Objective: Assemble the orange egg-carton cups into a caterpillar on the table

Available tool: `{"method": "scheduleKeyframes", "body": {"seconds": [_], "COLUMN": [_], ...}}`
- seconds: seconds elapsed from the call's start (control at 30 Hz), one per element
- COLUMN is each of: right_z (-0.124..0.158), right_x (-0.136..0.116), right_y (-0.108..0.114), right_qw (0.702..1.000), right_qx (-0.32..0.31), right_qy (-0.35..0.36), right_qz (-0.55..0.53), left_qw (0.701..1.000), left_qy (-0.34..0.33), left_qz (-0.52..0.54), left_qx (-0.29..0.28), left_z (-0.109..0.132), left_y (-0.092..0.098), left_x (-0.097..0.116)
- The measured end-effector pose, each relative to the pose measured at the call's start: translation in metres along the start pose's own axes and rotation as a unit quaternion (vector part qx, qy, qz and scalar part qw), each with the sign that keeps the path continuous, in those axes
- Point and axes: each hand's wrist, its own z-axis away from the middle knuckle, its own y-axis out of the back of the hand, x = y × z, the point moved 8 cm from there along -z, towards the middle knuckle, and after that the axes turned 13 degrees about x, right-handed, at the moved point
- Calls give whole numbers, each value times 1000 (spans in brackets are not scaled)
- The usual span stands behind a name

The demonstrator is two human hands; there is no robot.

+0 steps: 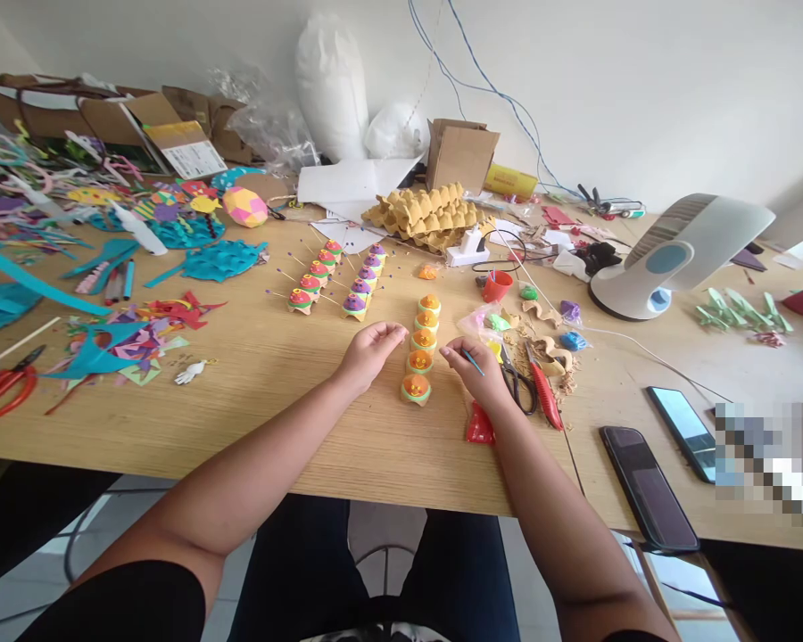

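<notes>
A row of egg-carton cups (421,362) topped with orange, with small faces and green rims, stands between my hands. My left hand (373,349) is just left of the row, thumb and fingertips pinched together; anything between them is too small to make out. On the right side, my right hand (476,367) holds a thin blue stick (472,361) in its closed fingers, near the cups without touching them. Farther back stand a red-topped row (310,282) and a purple-topped row (361,287), both with pins sticking out.
Black scissors (520,385), a red-handled tool (543,389) and a red packet (480,424) lie beside my right hand. Two phones (649,486) and a white fan (675,254) are at right. Paper scraps (140,334) cover the left; egg cartons (432,218) lie behind.
</notes>
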Motion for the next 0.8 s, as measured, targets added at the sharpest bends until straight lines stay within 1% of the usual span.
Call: {"method": "scheduleKeyframes", "body": {"seconds": [0.2,0.37,0.53,0.63,0.7,0.8], "right_z": [-2,-1,0,-1,-2,-4], "right_x": [1,1,2,2,1,1], "right_y": [5,3,1,1,2,4], "right_qw": [999,1000,999,999,998,996], "right_qx": [29,20,6,0,0,12], "right_qy": [12,7,-7,6,26,53], "right_qz": [7,12,31,49,58,72], "left_qw": [1000,1000,1000,999,998,994], "left_qy": [1,3,3,5,-7,-49], "left_qz": [-7,-2,-11,-23,-42,-88], "left_qx": [1,-1,-18,-32,-38,-33], "left_z": [-2,-1,2,2,1,-2], "left_y": [0,0,-3,-5,-5,-3], "left_x": [-3,-3,-1,-2,-4,-4]}}
